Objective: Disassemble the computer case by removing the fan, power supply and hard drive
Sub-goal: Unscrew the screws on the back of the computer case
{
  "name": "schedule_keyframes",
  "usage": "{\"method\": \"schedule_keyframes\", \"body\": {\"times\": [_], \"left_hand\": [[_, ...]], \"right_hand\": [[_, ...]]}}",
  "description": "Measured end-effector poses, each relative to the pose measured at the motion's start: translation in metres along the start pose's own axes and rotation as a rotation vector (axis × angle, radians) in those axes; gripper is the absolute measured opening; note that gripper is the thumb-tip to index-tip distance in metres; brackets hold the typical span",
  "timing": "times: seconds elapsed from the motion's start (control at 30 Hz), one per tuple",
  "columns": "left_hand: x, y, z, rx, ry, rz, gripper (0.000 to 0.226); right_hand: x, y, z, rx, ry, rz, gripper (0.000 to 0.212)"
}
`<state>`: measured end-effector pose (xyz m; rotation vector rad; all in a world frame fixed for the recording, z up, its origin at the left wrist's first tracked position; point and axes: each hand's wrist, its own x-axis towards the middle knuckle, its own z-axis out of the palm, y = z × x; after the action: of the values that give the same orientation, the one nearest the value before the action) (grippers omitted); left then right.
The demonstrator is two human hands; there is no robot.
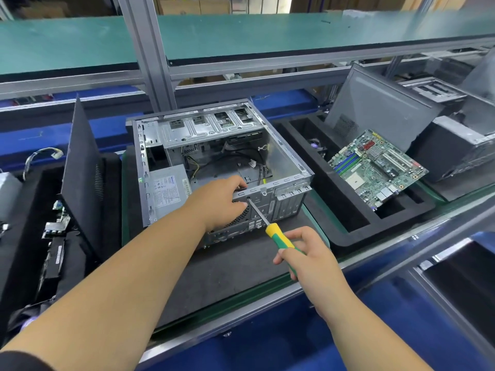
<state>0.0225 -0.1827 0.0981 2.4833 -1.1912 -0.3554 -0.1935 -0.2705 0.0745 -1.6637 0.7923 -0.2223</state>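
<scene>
Left hand [218, 200] grips computer case [284, 156] rear; right hand [308, 253] holds screwdriver [270, 226] there.

Count: one open computer case [214, 162] at centre. One power supply [167, 190] inside it. One screwdriver [270, 226]. One loose motherboard [377, 170], right. Two hands: left hand [219, 202], right hand [308, 253]. One upright dark side panel [83, 178], left.
</scene>
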Motion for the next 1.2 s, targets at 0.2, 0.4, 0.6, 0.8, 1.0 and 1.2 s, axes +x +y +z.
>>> {"method": "schedule_keyframes", "body": {"times": [0.2,0.4,0.6,0.8,1.0,1.2], "left_hand": [[0.002,-0.001,0.001,-0.012,0.005,-0.015,0.034],[0.002,-0.001,0.000,-0.026,0.000,0.001,0.029],[0.002,-0.001,0.001,-0.012,0.011,0.005,0.026],[0.003,-0.003,0.004,0.016,0.032,0.020,0.027],[0.005,-0.004,0.006,0.025,0.036,0.026,0.030],[0.006,-0.005,0.008,0.021,0.058,0.018,0.034]], "right_hand": [[0.001,0.001,-0.001,-0.007,0.023,-0.008,0.021],[0.002,0.001,-0.002,-0.018,0.027,0.001,0.020],[0.002,0.001,-0.005,-0.020,0.017,-0.001,0.022],[0.003,-0.001,-0.005,-0.021,0.022,0.000,0.021],[0.002,-0.001,-0.001,-0.027,0.030,-0.007,0.027],[-0.002,0.003,0.006,0.002,0.033,-0.013,0.022]]}}
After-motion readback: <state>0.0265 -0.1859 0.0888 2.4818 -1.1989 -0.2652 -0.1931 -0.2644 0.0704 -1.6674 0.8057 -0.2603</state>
